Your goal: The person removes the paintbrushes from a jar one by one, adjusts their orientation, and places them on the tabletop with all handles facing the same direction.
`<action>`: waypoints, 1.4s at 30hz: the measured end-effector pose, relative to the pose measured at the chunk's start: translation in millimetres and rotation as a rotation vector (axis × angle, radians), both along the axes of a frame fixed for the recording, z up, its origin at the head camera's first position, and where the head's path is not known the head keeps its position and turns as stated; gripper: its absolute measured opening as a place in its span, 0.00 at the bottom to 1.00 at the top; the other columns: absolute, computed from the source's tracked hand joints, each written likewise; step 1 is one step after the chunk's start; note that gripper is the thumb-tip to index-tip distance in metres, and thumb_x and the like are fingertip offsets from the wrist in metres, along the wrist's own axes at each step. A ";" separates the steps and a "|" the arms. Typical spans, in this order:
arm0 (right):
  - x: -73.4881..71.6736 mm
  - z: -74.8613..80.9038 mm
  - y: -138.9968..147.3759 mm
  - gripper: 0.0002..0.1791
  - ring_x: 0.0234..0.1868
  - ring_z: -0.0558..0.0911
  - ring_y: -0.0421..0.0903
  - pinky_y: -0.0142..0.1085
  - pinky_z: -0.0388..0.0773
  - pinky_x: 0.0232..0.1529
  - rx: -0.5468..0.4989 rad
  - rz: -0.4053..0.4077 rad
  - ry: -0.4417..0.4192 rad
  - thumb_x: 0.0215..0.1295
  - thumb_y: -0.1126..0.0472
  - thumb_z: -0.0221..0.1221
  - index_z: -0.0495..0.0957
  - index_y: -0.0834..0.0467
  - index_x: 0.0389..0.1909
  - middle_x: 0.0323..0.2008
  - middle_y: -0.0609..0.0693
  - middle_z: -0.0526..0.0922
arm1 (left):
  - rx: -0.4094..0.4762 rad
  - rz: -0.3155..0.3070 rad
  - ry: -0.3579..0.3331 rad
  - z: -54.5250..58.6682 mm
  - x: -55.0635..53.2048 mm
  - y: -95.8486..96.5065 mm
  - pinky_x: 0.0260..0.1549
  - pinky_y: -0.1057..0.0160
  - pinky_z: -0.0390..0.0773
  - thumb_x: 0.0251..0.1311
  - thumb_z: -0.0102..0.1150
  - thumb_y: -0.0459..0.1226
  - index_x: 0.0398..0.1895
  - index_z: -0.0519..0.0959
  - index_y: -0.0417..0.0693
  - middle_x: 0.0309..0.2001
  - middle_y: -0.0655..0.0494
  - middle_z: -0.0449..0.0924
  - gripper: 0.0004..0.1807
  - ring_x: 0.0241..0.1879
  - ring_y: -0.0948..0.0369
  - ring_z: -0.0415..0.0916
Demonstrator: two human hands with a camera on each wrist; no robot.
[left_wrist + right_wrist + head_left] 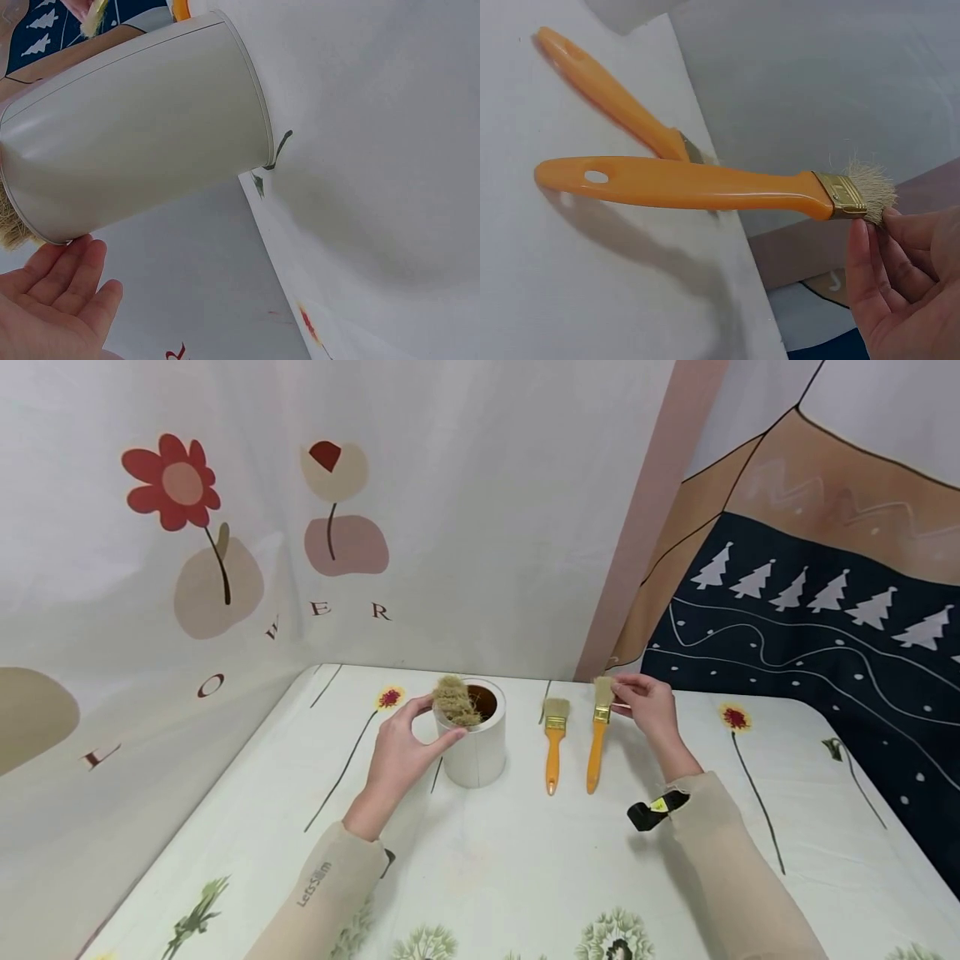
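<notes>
My left hand [401, 743] rests at the rim of a white cylindrical container [475, 758] with a brown inside. Its fingertips touch the rim in the left wrist view; the thumb lies by the front rim. A tan, fibrous tuft [456, 700] sits over the container's left rim, between thumb and fingers; what lies below it is hidden. My right hand [651, 710] pinches the pale bristles of a paintbrush [697, 186] with an orange handle and brass-coloured ferrule. A second, similar paintbrush [553, 747] lies to its left, handle towards me.
A white floral cloth [495, 868] covers the table. Behind it hangs a pale curtain [480, 552] with printed flowers and letters. A dark blue printed cloth [810, 627] with white trees hangs at the right. A black strap [647, 815] hangs by my right sleeve.
</notes>
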State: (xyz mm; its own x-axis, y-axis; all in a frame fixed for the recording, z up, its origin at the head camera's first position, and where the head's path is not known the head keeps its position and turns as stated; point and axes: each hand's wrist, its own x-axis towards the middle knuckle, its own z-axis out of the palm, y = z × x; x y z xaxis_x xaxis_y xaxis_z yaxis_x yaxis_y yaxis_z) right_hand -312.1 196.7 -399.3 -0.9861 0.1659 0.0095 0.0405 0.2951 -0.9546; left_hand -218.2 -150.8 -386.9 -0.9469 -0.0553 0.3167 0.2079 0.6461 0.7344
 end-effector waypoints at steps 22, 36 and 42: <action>-18.3 -36.9 -0.8 0.16 0.27 0.79 0.28 0.22 0.82 0.34 0.037 -0.016 -0.080 0.72 0.62 0.57 0.77 0.67 0.56 0.47 0.59 0.87 | -0.003 0.008 -0.027 2.0 0.0 0.7 0.68 0.44 0.69 0.51 0.74 0.53 0.67 0.72 0.47 0.64 0.46 0.78 0.41 0.67 0.48 0.71; -23.4 -49.3 -4.6 0.15 0.24 0.78 0.29 0.20 0.79 0.29 0.096 -0.009 -0.133 0.73 0.62 0.56 0.78 0.65 0.54 0.48 0.64 0.85 | -0.009 0.012 -0.024 0.3 -0.4 0.5 0.68 0.44 0.69 0.51 0.74 0.53 0.67 0.73 0.47 0.64 0.46 0.78 0.41 0.67 0.49 0.72; -24.2 -50.9 -5.1 0.14 0.26 0.79 0.31 0.19 0.79 0.30 0.119 -0.016 -0.144 0.73 0.62 0.56 0.79 0.63 0.54 0.48 0.62 0.85 | -0.013 0.017 -0.022 0.0 -0.4 0.3 0.67 0.44 0.69 0.50 0.75 0.53 0.66 0.73 0.46 0.63 0.46 0.78 0.41 0.66 0.48 0.72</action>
State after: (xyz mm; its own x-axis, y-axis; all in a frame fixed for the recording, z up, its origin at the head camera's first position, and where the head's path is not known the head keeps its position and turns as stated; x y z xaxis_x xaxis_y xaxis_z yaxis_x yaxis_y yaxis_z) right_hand -336.3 191.6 -450.2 -0.9759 0.1879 -0.1115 0.1802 0.4037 -0.8970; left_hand -218.6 -150.5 -386.9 -0.9526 -0.0678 0.2966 0.1806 0.6587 0.7305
